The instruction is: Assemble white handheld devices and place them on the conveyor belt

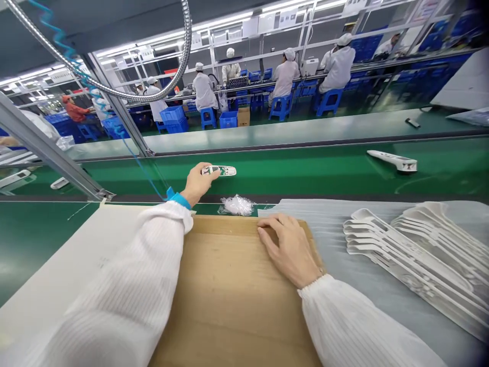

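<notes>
Found one device (228,171) grasped in the left hand (198,182), thumb on top, over the belt (290,168) between its near and far edges (contact undeterminable). Found the right hand (288,248) at the far right corner of the cardboard (229,290), fingers curled; cannot tell whether clamped on it. Noted a bag (237,205) just beyond the cardboard's far edge.
</notes>
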The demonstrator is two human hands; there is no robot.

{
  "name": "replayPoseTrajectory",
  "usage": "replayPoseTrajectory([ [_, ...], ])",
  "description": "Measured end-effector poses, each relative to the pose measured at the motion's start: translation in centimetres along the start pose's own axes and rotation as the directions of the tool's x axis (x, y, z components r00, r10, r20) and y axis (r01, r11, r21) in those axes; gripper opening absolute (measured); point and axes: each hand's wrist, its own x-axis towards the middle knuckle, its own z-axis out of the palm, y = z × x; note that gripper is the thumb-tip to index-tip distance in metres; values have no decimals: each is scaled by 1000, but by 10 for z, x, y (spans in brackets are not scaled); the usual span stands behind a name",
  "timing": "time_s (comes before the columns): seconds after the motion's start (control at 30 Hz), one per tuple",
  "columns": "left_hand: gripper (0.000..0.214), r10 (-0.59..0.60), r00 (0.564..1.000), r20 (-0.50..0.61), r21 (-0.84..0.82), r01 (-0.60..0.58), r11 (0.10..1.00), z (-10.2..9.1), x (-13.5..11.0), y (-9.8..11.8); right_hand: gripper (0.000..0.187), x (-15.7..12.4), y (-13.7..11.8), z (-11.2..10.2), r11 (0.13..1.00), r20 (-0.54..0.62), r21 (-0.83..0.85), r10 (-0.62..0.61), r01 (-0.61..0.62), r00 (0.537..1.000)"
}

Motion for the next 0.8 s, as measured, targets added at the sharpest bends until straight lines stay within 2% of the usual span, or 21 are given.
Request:
replayPoseTrajectory([
  [0.07, 46, 51, 998, -39, -270, -60, 961, -17, -28, 4, 15, 0, -1, -1, 1000, 0, -7, 7, -7, 1000],
  [0.1, 53, 55, 997, -49, -441, -71, 895, -23, -42, 5, 16, 0, -2, -2, 1000, 5, -12, 12, -12, 1000],
  [0.17, 51, 36, 999, -26, -728, -44, 685, -28, -70, 6, 19, 1, -4, -3, 1000, 17, -23, 21, -21, 1000],
  [0.2, 46, 26, 1000, 17, -812, -2, 584, -28, -82, 6, 20, 2, -4, -3, 999, 24, -29, 25, -25, 999],
  [0.27, 35, 15, 989, 146, -893, 126, 432, -21, -101, 6, 22, 6, -6, -3, 998, 32, -37, 55, -54, 998],
  [0.37, 33, 39, 940, 340, -888, 307, 342, -7, -119, 9, 21, 17, -8, -1, 981, 56, -36, 192, -190, 980],
  [0.43, 33, 55, 910, 412, -854, 364, 372, -2, -126, 11, 19, 24, -10, 1, 940, 56, -16, 341, -341, 938],
  [0.5, 31, 36, 878, 477, -766, 396, 507, -1, -131, 12, 22, 28, -10, 3, 888, 17, 54, 457, -457, 889],
  [0.53, 28, 20, 864, 504, -701, 395, 594, -2, -133, 11, 24, 29, -10, 3, 870, -14, 114, 484, -480, 875],
  [0.6, 18, 14, 839, 544, -577, 362, 733, -5, -136, 8, 27, 29, -12, 0, 861, -92, 250, 477, -443, 874],
  [0.67, 26, 67, 817, 572, -530, 306, 791, -6, -139, 3, 27, 26, -18, -6, 892, -165, 317, 386, -322, 908],
  [0.73, 33, 140, 793, 593, -491, 219, 843, -5, -143, 1, 24, 22, -27, -12, 950, -181, 281, 190, -135, 965],
  [0.8, 26, 192, 774, 603, -404, 89, 910, -5, -146, 0, 18, 19, -36, -16, 980, -137, 192, -17, 44, 990],
])
